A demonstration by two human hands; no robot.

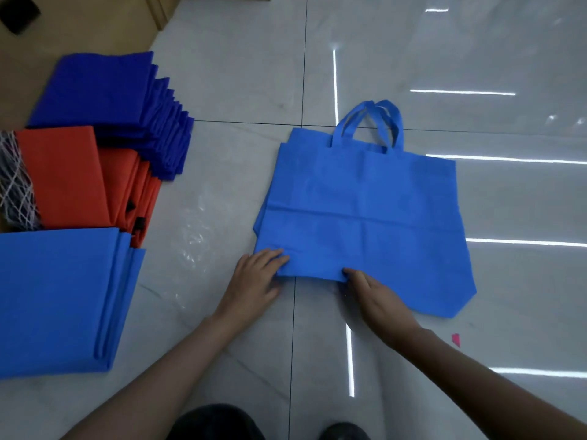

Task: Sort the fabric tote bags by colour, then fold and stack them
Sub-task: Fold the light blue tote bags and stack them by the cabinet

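Observation:
A light blue tote bag lies flat on the tiled floor, handles pointing away from me. Its near left part is folded up. My left hand holds the near left corner of the bag, fingers on the fold. My right hand pinches the near edge close to the middle. At the left lie three piles of folded bags: light blue nearest, orange behind it, dark blue farthest.
A clear plastic wrapper lies on the floor between the piles and the bag. A netted bundle sits at the left edge beside the orange pile. A small pink scrap lies at right. Brown floor or board is at top left.

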